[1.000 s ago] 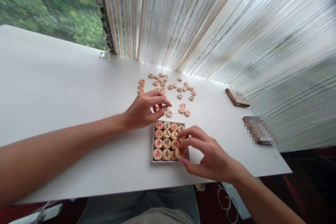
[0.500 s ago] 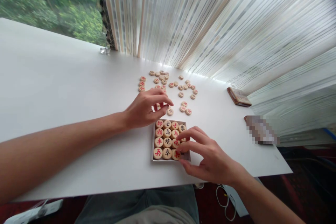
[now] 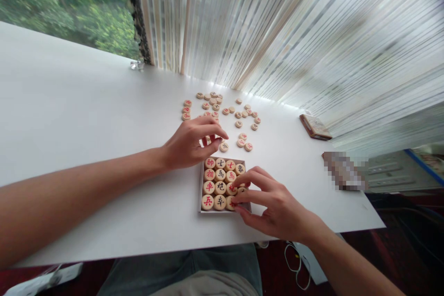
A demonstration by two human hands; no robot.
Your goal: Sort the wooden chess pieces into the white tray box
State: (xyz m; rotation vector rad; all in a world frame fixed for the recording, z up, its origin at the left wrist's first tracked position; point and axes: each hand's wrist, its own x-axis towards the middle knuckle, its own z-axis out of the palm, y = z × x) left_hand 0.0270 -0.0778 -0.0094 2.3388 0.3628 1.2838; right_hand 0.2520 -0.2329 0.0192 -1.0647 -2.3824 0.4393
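Note:
A small shallow box (image 3: 201,194) on the white table (image 3: 86,125) holds rows of round wooden chess pieces (image 3: 215,180) marked in red and black. My right hand (image 3: 270,203) hovers over the box's right side, its fingertips pinched on a piece at the lower right corner. My left hand (image 3: 189,143) rests just beyond the box, fingers curled around a piece with red marking that is mostly hidden. Several loose pieces (image 3: 222,111) lie scattered farther back.
A brown flat box (image 3: 315,126) lies at the right of the table, and a blurred-out object (image 3: 343,171) sits near the right edge. Striped sheer curtains hang behind. A small clear object (image 3: 136,64) stands at the far edge. Cables hang under the table's front edge.
My right hand has moved slightly left and down onto the box's lower right corner, lowering its piece into the box. My left hand has stayed about where it was.

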